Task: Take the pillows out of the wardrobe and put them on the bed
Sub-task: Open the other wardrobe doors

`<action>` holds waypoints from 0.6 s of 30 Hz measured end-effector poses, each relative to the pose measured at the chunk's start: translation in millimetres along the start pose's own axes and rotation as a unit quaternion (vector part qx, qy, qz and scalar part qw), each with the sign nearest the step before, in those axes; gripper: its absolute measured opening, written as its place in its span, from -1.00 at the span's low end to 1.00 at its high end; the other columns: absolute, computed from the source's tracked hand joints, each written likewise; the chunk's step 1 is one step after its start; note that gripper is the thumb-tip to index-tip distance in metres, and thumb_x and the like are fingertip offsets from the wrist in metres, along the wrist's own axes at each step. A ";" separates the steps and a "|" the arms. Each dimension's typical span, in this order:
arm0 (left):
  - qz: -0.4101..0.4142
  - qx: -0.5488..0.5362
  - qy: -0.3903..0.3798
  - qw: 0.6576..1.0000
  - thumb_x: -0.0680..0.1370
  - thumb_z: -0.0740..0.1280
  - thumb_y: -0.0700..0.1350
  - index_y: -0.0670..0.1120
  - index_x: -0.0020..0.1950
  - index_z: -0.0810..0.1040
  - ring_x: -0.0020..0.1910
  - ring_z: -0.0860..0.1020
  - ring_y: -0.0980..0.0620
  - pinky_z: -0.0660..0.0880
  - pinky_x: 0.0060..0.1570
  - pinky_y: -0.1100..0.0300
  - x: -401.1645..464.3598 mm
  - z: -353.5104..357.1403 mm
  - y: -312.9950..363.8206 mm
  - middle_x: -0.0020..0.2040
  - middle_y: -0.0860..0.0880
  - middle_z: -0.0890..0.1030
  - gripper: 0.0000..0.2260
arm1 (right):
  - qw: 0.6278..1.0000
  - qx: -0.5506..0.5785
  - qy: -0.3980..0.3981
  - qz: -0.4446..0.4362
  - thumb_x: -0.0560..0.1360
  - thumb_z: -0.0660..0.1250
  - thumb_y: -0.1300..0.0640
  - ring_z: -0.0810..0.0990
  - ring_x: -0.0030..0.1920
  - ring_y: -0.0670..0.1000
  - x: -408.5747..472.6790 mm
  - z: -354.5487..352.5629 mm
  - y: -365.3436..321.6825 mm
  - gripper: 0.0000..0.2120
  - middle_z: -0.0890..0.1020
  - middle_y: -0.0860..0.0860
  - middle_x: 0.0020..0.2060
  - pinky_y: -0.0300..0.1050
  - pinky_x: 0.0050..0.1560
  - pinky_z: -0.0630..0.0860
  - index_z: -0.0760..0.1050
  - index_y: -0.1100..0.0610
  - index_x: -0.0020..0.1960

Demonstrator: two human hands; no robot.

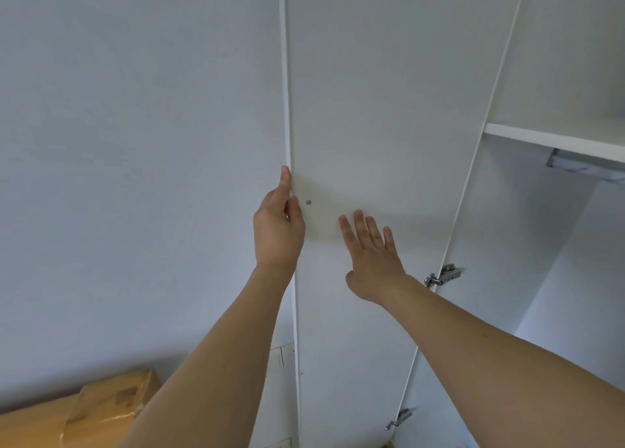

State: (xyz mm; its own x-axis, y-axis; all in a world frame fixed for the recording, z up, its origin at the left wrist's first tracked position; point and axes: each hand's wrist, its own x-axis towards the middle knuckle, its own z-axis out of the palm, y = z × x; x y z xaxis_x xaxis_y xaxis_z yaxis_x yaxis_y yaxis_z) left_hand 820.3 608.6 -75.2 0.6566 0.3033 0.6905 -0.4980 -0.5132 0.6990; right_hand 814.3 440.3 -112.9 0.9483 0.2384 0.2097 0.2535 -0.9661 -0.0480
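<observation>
The white wardrobe door (372,109) stands swung open, its inner face toward me. My left hand (279,228) grips the door's free edge, thumb on the inner face beside a small metal screw (308,202). Spread flat with fingers apart, my right hand (372,255) rests against the door's inner face and holds nothing. To the right, the wardrobe interior (541,244) shows a white shelf (554,140) with a hanging rail (585,167) beneath it. No pillows or bed are in view.
Two metal hinges (443,275) (400,419) join the door to the wardrobe frame. A plain white wall (135,143) fills the left side. A tan cardboard box (84,414) wrapped in tape sits at the lower left, with a wall socket (279,356) near it.
</observation>
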 end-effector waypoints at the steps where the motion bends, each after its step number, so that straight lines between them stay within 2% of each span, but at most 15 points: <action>1: 0.000 -0.001 0.001 1.000 0.63 0.17 -0.22 0.13 0.51 0.29 -0.23 0.43 0.21 0.36 -0.21 0.49 1.2 1.0 -2.1 -0.17 0.07 0.49 -0.53 | 1.000 -0.004 0.000 -0.002 0.44 0.18 0.22 -0.40 0.50 0.07 1.2 0.7 1.5 -0.06 -0.43 0.02 0.49 0.12 0.49 -0.35 -0.48 -0.05 0.48; 4: 0.008 -0.007 0.004 1.000 0.62 0.18 -0.22 0.11 0.50 0.32 -0.24 0.42 0.18 0.36 -0.21 0.47 3.2 1.5 -6.4 -0.17 0.04 0.50 -0.54 | 1.000 -0.008 0.007 -0.014 0.45 0.17 0.24 -0.38 0.51 0.06 2.1 0.3 7.2 -0.08 -0.41 -0.02 0.50 0.10 0.50 -0.34 -0.44 -0.07 0.50; 7: -0.012 -0.026 0.008 1.000 0.62 0.19 -0.19 0.13 0.47 0.36 -0.17 0.48 0.20 0.40 -0.13 0.49 3.5 2.3 -8.4 -0.14 0.14 0.52 -0.57 | 1.000 -0.017 0.005 -0.026 0.47 0.15 0.24 -0.35 0.52 0.03 -0.3 -6.0 14.5 -0.14 -0.36 -0.07 0.52 0.08 0.50 -0.33 -0.34 -0.05 0.54; 9: -0.026 -0.040 0.013 0.999 0.63 0.20 -0.19 0.11 0.44 0.41 -0.09 0.50 0.25 0.42 -0.02 0.49 -2.2 2.2 -8.1 -0.06 0.21 0.55 -0.60 | 0.999 -0.025 0.006 -0.030 0.50 0.15 0.20 -0.33 0.53 0.02 -3.1 -13.8 20.9 -0.20 -0.30 -0.08 0.53 0.07 0.51 -0.32 -0.28 -0.02 0.55; 10: -0.029 -0.042 0.014 0.999 0.63 0.20 -0.19 0.08 0.44 0.42 0.01 0.51 0.29 0.43 0.10 0.44 -6.6 2.4 -8.4 0.05 0.21 0.57 -0.61 | 0.999 -0.028 0.009 -0.027 0.52 0.15 0.18 -0.31 0.53 0.02 -5.0 -18.9 25.2 -0.22 -0.28 -0.07 0.54 0.07 0.51 -0.32 -0.26 -0.01 0.56; 11: -0.028 -0.036 0.015 0.999 0.64 0.20 -0.19 0.04 0.45 0.40 0.19 0.48 0.27 0.41 0.26 0.32 -11.8 2.6 -9.4 0.22 0.16 0.55 -0.62 | 0.999 -0.032 0.014 -0.020 0.53 0.14 0.15 -0.30 0.53 0.02 -7.8 -24.5 30.2 -0.24 -0.26 -0.05 0.55 0.06 0.51 -0.31 -0.25 0.00 0.56; 13: -0.016 -0.005 0.011 1.000 0.66 0.16 -0.14 -0.03 0.52 0.28 0.45 0.28 0.16 0.26 0.44 0.13 -24.2 3.9 -9.9 0.47 0.04 0.36 -0.59 | 0.999 -0.041 0.031 0.000 0.55 0.13 0.11 -0.28 0.54 0.03 -16.7 -35.3 43.2 -0.27 -0.24 -0.03 0.55 0.05 0.51 -0.31 -0.24 0.02 0.56; 15: 0.025 0.013 -0.006 1.000 0.67 0.13 -0.11 -0.08 0.56 0.17 0.53 0.12 0.12 0.15 0.49 0.12 -38.2 9.6 -1.7 0.55 0.00 0.19 -0.56 | 0.997 -0.055 0.045 0.020 0.55 0.12 0.10 -0.25 0.55 0.03 -33.0 -46.2 59.7 -0.29 -0.22 -0.01 0.56 0.05 0.50 -0.29 -0.21 0.03 0.56; 18: 0.100 0.017 -0.054 0.993 0.68 0.12 -0.13 -0.17 0.56 0.14 0.56 0.06 0.02 0.10 0.51 0.07 -54.5 24.7 24.8 0.57 -0.09 0.14 -0.55 | 0.994 -0.077 0.062 0.050 0.55 0.13 0.09 -0.22 0.55 0.03 -62.1 -60.4 85.6 -0.30 -0.20 0.00 0.56 0.05 0.51 -0.26 -0.18 0.04 0.57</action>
State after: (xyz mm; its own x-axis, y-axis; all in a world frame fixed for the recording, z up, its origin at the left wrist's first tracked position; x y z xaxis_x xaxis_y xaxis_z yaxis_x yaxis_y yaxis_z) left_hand 786.2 559.5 -100.1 0.6044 0.1056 0.7896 -0.6064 -0.5818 0.5420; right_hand 765.5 336.9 -71.1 0.9338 0.1349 0.3315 0.1170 -0.9904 0.0736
